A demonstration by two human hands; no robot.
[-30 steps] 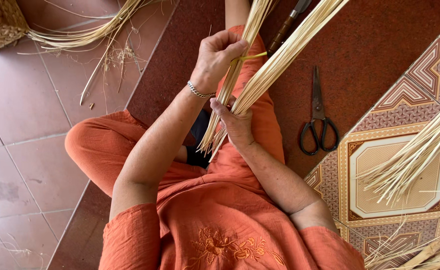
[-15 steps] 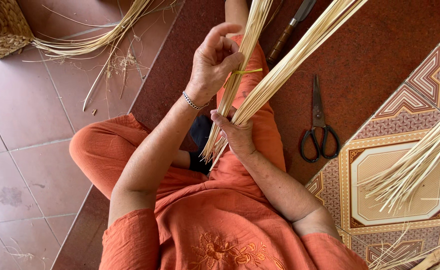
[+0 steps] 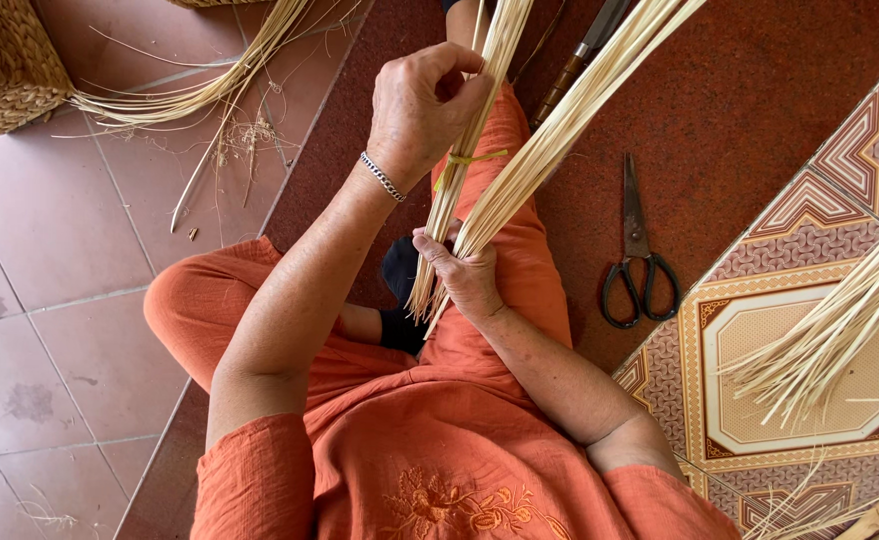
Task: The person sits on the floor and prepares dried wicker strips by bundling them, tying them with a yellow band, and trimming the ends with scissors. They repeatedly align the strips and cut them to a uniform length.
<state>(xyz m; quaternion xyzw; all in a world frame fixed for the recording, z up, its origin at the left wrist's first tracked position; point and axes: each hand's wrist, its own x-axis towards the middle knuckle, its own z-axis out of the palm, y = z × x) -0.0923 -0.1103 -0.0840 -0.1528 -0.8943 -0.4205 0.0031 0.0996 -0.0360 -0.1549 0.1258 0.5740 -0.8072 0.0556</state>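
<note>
1. Left hand (image 3: 422, 112): fingers curled, pinching a few strips from the pale reed bundle (image 3: 520, 170).
2. Right hand (image 3: 465, 275): fingers wrapped, seemingly tight, round the bundle's lower end.
3. Scissors (image 3: 638, 250) lie well apart on the floor.

Straw bundle (image 3: 520, 170) tops cut off — basket (image 3: 5, 65) too (top edge).

Bare red mat (image 3: 760, 90) lay open right of my knee, save the black scissors (image 3: 638, 262). Loose straw strips (image 3: 820, 340) crowded the patterned tiles farther right; a woven basket (image 3: 5, 65) and scattered straw (image 3: 190, 95) blocked the left.
</note>
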